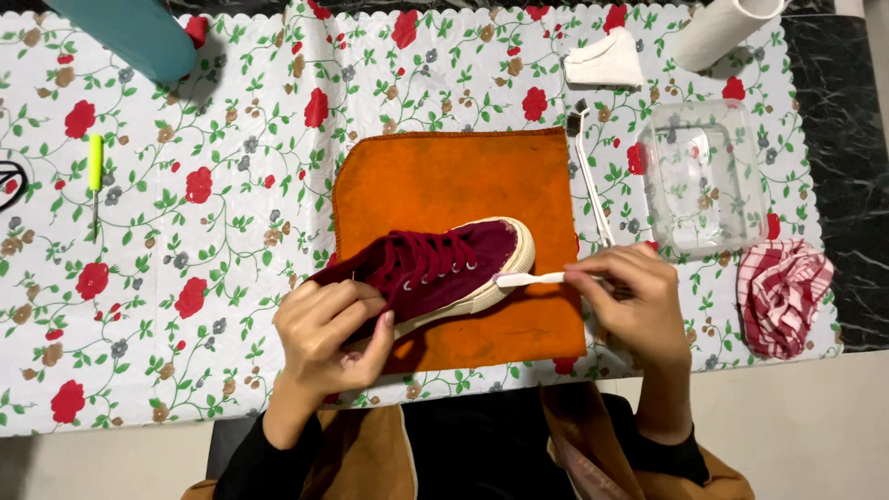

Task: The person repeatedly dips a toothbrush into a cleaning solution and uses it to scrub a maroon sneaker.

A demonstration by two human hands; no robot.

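Green tool [94,165] far left on the flowery cloth [231,111], left hand [329,329] wrapped around the red shoe [435,264] on the orange towel [444,171], right hand [634,301] pinching a white brush [530,279] against the shoe's sole, clear tub [708,176], striped rag [782,292] far right

The shoe [435,268] lies on the cloth [444,176] at the table's near middle. Right of the cloth lie a spare brush [591,181], then a tub [704,176], with a bunched rag [782,296] just before it. Far left lies a small tool [95,176].
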